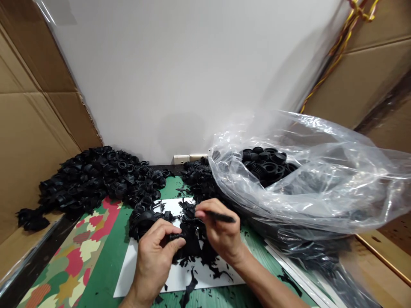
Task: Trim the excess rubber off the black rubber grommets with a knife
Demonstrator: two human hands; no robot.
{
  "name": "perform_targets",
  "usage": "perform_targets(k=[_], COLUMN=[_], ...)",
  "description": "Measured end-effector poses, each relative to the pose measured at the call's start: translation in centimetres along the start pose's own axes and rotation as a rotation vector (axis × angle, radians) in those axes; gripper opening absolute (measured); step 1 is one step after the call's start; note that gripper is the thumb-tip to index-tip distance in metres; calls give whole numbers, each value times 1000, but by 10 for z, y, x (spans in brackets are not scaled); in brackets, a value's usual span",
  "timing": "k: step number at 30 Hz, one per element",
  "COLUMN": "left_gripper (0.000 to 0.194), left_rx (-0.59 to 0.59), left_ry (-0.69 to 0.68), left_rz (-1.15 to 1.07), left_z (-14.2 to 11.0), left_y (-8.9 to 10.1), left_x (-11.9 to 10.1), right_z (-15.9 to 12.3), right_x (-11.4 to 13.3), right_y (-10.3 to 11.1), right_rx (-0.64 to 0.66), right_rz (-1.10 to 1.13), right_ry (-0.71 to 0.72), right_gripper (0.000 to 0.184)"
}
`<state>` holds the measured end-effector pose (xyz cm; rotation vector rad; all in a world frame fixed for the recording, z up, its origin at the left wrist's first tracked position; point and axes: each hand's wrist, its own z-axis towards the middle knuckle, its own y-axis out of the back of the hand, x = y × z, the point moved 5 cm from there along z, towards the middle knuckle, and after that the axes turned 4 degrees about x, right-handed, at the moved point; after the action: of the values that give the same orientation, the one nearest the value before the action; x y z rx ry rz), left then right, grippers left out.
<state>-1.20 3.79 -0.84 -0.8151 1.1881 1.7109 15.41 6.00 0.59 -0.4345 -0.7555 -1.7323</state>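
Observation:
Over a white sheet (128,273), my left hand (156,254) pinches a small black rubber-looking part (175,236) between thumb and fingers. Much of that part is hidden by the fingertips. To its right, my right hand (223,233) grips a slim black pen-like tool (221,217); its working tip cannot be made out. Black scraps (192,244) lie loose on the sheet beneath and between both hands. Just beyond my left hand sits a cluster of ribbed black parts (141,218).
A large heap of black parts and scraps (96,179) is at the left. On the right, a clear plastic bag (308,201) holds ribbed black rings (269,164). Cardboard (38,85) walls the left side, and a pale wall (192,77) stands behind the green tabletop (109,265).

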Motion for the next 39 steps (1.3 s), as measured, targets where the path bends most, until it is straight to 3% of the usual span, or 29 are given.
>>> perform_targets(k=[3,6,17,23,28,39], left_gripper=[3,4,6,3,2,3], left_rx=[-30,-48,-85,-78,-58,-30], left_ry=[10,15,11,24,33,4], left_rz=[4,-24,-90,-39,-25,-1], left_z=[2,4,5,2,1,-2], left_y=[1,2,6,7,5,3], left_x=[5,9,9,10,15,18], right_z=[0,-3,-5,-4,-4,-7], right_x=[-27,-39,-32,-15,-4,-2], right_y=[10,6,-17,-19,-17,-21], right_rx=[-127,-115,117,100,137,134], right_rz=[85,279,589,759,617,528], right_ry=[-243,-405,-553,-462,-326,-242], right_gripper=[13,19,41,29,22,23])
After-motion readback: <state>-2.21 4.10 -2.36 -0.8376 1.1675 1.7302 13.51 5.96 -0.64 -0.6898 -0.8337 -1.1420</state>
